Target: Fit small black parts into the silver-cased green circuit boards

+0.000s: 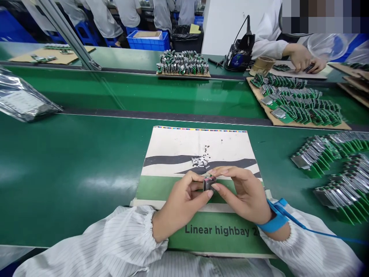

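Note:
Between both hands is a small boxy electronic part [209, 183], grey-sided with a bit of pink and green on top. My left hand [184, 198] grips its left side between thumb and fingers. My right hand [240, 192] pinches the same part from the right, thumb low and fingertips on top; a blue wrist strap circles that wrist. Just beyond the fingers, a loose pile of tiny black and white pieces [201, 159] lies on the printed cardboard sheet [178, 144]. The part's details are partly covered by my fingers.
Rows of circuit boards with metal cans [319, 154] stand at the right. Beyond a green channel, boards sit on a cardboard tray [311, 124] and on another stack [183, 63]. A silver bag [25, 96] lies left. A co-worker's hands [302, 57] work opposite.

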`<state>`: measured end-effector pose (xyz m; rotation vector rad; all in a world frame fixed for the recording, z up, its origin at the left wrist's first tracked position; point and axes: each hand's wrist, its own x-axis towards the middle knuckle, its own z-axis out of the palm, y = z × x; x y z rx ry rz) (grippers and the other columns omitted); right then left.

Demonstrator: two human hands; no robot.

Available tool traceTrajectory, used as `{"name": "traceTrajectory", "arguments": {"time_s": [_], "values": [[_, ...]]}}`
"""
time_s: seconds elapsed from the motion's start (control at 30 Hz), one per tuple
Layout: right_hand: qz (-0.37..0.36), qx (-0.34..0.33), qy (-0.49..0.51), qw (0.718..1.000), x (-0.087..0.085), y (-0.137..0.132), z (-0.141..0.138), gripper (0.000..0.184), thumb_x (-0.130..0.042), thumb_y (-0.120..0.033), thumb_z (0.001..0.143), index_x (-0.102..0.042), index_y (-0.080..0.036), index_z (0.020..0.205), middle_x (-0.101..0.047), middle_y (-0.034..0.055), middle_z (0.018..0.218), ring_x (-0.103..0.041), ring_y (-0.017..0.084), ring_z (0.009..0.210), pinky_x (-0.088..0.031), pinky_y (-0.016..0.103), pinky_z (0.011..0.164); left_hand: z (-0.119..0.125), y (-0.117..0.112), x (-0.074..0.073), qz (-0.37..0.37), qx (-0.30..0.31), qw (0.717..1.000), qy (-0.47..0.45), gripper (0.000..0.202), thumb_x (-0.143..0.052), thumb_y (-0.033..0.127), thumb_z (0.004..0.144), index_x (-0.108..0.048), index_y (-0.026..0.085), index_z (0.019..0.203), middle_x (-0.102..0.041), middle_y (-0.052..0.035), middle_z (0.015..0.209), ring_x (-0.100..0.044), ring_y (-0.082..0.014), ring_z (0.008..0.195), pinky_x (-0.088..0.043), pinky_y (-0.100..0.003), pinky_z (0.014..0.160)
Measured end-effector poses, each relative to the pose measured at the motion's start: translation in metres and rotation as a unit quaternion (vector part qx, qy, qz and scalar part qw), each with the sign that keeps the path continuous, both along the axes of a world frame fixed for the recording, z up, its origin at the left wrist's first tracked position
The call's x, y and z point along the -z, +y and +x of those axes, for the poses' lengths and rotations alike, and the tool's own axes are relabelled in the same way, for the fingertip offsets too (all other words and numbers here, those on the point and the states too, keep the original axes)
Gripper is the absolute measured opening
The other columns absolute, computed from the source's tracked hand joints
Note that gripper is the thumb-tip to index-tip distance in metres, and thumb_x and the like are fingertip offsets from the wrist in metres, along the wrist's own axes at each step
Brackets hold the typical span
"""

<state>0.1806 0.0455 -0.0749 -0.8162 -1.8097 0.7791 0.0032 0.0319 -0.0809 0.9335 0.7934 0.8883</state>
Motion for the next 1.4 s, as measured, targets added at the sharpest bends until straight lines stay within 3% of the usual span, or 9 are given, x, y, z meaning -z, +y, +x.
{"name": "traceTrajectory", "arguments": {"time_s": [0.33, 0.63, 0.83, 1.0, 1.13, 1.4], "values": [[-0.095, -0.012, 0.089, 0.991, -0.0023, -0.0027, -0.0032, 0.037, -0.061, -0.005, 0.086, -0.051, -0.029, 0.113, -0.061, 0.0012, 0.097, -0.062, 0.016, 0.102, -0.056, 0.032, 0.089, -0.0022, -0.0003, 0.0002, 0.072, -0.004, 0.997, 0.033, 0.013, -0.064, 0.020, 0.086, -0.057, 0.022, 0.096, -0.066, -0.0020, 0.099, -0.064, -0.0130, 0.092, -0.051, -0.022, 0.072], [-0.109, -0.017, 0.095, 0.989, -0.0028, -0.0015, -0.0043, 0.032, -0.061, -0.006, 0.087, -0.052, -0.029, 0.108, -0.061, -0.0002, 0.092, -0.063, 0.013, 0.093, -0.057, 0.028, 0.080, -0.0025, -0.0023, -0.0027, 0.157, -0.005, 0.980, 0.124, 0.013, -0.062, 0.019, 0.086, -0.059, 0.024, 0.098, -0.063, -0.0015, 0.099, -0.065, -0.0140, 0.089, -0.056, -0.026, 0.074], [-0.105, -0.023, 0.093, 0.990, -0.0037, -0.0014, -0.0044, 0.030, -0.061, -0.006, 0.086, -0.051, -0.028, 0.105, -0.063, 0.0000, 0.091, -0.065, 0.013, 0.088, -0.058, 0.028, 0.078, -0.0040, -0.0016, -0.0039, 0.237, -0.024, 0.948, 0.211, 0.011, -0.061, 0.016, 0.086, -0.060, 0.020, 0.096, -0.064, -0.0043, 0.096, -0.065, -0.0159, 0.086, -0.056, -0.028, 0.071], [-0.118, -0.012, 0.093, 0.989, -0.0069, -0.0012, -0.0048, 0.028, -0.064, -0.009, 0.086, -0.051, -0.027, 0.102, -0.066, 0.0001, 0.089, -0.068, 0.014, 0.088, -0.060, 0.028, 0.077, -0.0073, 0.0007, -0.0030, 0.360, -0.047, 0.894, 0.262, 0.010, -0.061, 0.012, 0.085, -0.058, 0.018, 0.092, -0.066, -0.0033, 0.089, -0.064, -0.0154, 0.084, -0.054, -0.028, 0.074], [-0.120, -0.004, 0.086, 0.989, -0.0068, -0.0012, -0.0055, 0.023, -0.066, -0.013, 0.085, -0.052, -0.026, 0.098, -0.067, 0.0000, 0.087, -0.069, 0.015, 0.086, -0.060, 0.027, 0.075, -0.0088, 0.0028, -0.0014, 0.413, -0.056, 0.862, 0.288, 0.011, -0.060, 0.010, 0.085, -0.058, 0.017, 0.094, -0.067, -0.0043, 0.088, -0.064, -0.0156, 0.087, -0.054, -0.026, 0.076], [-0.120, 0.005, 0.076, 0.990, -0.0033, 0.0007, -0.0046, 0.018, -0.067, -0.018, 0.085, -0.053, -0.024, 0.094, -0.068, 0.0006, 0.086, -0.071, 0.016, 0.084, -0.061, 0.027, 0.074, -0.0078, 0.0029, -0.0005, 0.412, -0.061, 0.857, 0.303, 0.015, -0.060, 0.011, 0.085, -0.056, 0.020, 0.097, -0.067, -0.0038, 0.093, -0.064, -0.0156, 0.086, -0.053, -0.026, 0.073]]}}
